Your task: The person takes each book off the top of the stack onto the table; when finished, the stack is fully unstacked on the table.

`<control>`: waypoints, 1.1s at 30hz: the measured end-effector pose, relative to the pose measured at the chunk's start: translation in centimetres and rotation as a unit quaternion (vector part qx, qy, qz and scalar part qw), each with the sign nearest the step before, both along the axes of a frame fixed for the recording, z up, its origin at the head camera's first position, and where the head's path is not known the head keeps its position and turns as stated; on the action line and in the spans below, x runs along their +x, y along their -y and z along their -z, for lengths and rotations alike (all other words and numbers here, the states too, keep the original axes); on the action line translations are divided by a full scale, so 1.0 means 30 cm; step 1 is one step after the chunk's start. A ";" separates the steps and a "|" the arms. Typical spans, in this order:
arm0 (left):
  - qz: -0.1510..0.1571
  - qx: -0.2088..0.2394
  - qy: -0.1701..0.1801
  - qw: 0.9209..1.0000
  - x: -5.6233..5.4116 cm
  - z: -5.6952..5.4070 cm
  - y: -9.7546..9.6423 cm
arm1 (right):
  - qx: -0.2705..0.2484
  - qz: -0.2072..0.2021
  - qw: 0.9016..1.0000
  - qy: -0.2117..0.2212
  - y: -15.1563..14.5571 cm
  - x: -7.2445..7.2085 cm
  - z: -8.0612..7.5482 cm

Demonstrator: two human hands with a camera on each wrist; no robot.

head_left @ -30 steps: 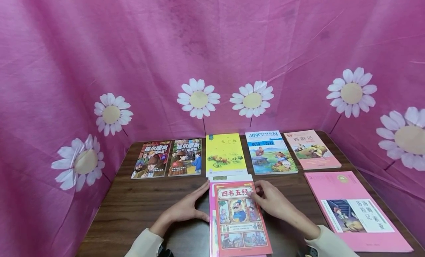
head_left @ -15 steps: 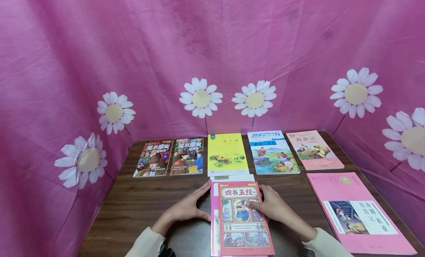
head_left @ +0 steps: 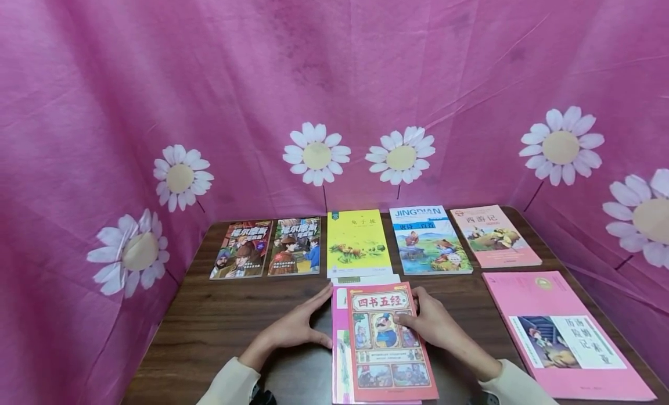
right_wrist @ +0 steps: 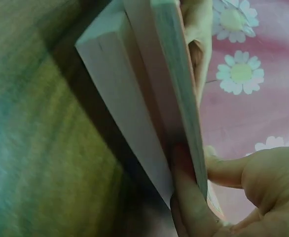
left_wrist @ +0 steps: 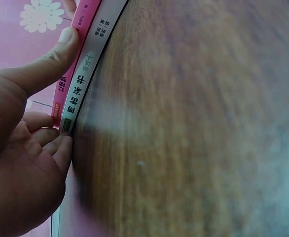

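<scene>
A red comic-style book (head_left: 393,341) tops a small stack at the table's near middle, shifted right of the books below. My right hand (head_left: 436,323) pinches its right edge, thumb on the cover. In the right wrist view the fingers (right_wrist: 189,197) go under its page block (right_wrist: 181,79), which tilts away from the thicker books below. Beneath lie a magenta book (head_left: 341,341) and a white book (head_left: 368,280). My left hand (head_left: 292,329) rests along the stack's left side, thumb and fingers spread. In the left wrist view the thumb (left_wrist: 55,59) touches the magenta spine (left_wrist: 80,49) above the white spine (left_wrist: 85,69).
Along the table's back edge lie two detective comics (head_left: 241,251) (head_left: 294,247), a yellow book (head_left: 359,242), a blue book (head_left: 431,242) and a salmon-pink book (head_left: 495,236). A large pink book (head_left: 564,335) lies at the right. A pink daisy curtain (head_left: 334,74) hangs behind the dark wood table (head_left: 219,329).
The red book has slid right and slightly back over the stack. My right hand has slipped fingers under its right edge, thumb on top. The left hand stays in place.
</scene>
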State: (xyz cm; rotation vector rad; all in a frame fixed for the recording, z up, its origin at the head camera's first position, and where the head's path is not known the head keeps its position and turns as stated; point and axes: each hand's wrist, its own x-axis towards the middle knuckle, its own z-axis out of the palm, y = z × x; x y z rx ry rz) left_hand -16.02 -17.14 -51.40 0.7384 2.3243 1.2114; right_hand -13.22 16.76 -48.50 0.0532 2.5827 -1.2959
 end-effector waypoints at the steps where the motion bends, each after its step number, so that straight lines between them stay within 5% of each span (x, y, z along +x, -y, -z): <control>1: 0.000 0.001 0.000 1.000 0.000 0.000 0.000 | -0.005 -0.003 1.000 -0.003 -0.004 0.000 -0.002; 15: 0.003 0.002 -0.003 1.000 0.006 0.008 0.000 | -0.104 -0.023 0.994 -0.015 -0.098 -0.007 -0.027; 33: 0.005 0.003 0.003 1.000 0.000 0.000 0.000 | -0.075 0.034 0.996 -0.038 -0.277 0.004 -0.102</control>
